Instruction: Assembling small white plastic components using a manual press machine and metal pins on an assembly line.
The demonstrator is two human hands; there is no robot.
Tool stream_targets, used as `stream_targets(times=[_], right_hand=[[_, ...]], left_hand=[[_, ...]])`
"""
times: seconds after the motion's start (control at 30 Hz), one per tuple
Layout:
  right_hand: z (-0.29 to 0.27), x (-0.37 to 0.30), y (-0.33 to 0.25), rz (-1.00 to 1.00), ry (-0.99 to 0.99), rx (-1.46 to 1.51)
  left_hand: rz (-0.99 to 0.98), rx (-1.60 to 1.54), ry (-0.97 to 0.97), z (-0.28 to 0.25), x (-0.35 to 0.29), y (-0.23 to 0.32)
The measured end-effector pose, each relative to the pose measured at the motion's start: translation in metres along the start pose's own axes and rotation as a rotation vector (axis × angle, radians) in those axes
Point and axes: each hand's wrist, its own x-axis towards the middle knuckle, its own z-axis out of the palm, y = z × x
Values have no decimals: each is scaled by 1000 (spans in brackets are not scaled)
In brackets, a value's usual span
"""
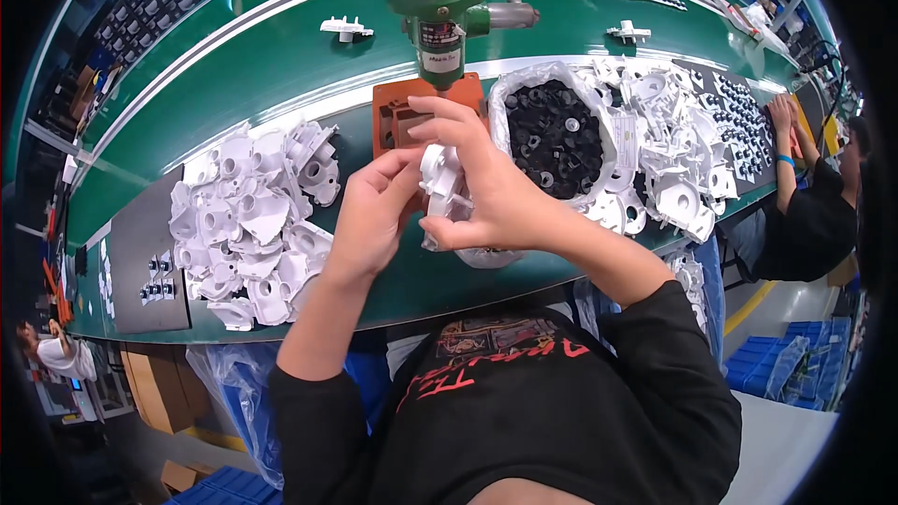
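Between my two hands is a white moulded plastic part, held up in front of an orange fixture block. My left hand pinches its left side with thumb and fingers. On the other side my right hand curls around it, thumb below and fingers above. Directly over the fixture hangs the green head of a bench press. Just right of the fixture stands a bag-lined round container full of small black parts. My fingers cover some of the white part.
Heaps of similar white parts lie to the left and right. A green conveyor belt runs behind, carrying a few white parts. Dark boards with small black-and-silver pieces lie at both ends. A co-worker sits at the right.
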Motion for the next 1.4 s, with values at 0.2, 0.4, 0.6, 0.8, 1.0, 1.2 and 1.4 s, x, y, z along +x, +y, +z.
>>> stream_targets(times=[0.2,0.4,0.6,0.8,1.0,1.2,1.4], right_hand=[[-7,-6,16,63,261,-130],[-11,-12,18,38,297,106],[-78,-39,53,283,230,-782],[-85,-72,91,416,144,-837],[-86,-66,87,490,118,-830],[-97,-62,72,594,233,-543],[-102,-55,72,511,214,-463]], left_hand=[[140,-231,13,15,-11,-25],[325,227,46,19,-3,-36],[636,1363,206,-7,25,-19],[784,1690,139,-27,66,-39],[756,1685,183,-26,79,-45],[754,1722,253,-29,71,-46],[929,1912,290,-32,80,-52]])
